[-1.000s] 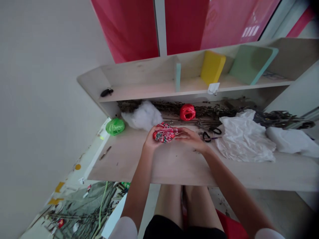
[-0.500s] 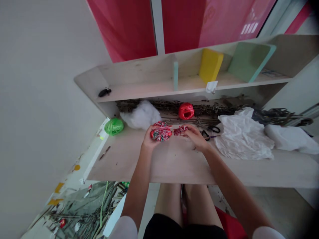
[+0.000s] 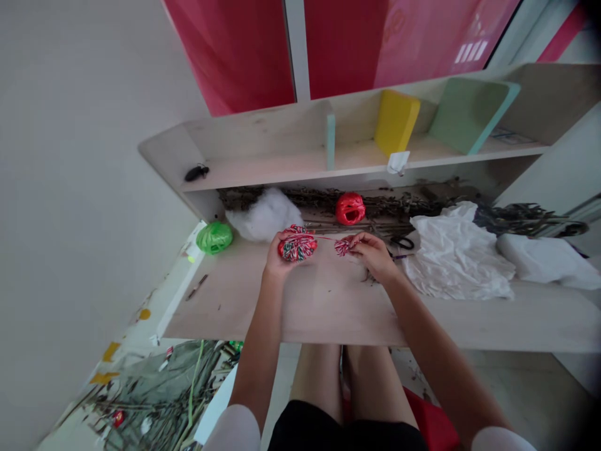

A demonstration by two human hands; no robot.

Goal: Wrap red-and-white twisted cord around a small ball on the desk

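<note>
My left hand is closed around a ball of red, white and green yarn, held just above the desk. A smaller bundle of red and white yarn is pinched in the fingers of my right hand. A strand of yarn stretches between the two. Behind my hands sit a red roll of plastic twine and a fluffy white wad of stuffing. Black-handled scissors lie just past my right hand, partly hidden by it.
A green roll of twine and a pen are on the left of the desk. Crumpled white plastic lies to the right. Dried stems run along the back under a shelf. Sticks cover the floor at left.
My right hand has moved a little right with the small yarn bundle, widening the gap and lengthening the strand. My left hand has shifted slightly left with the ball.
</note>
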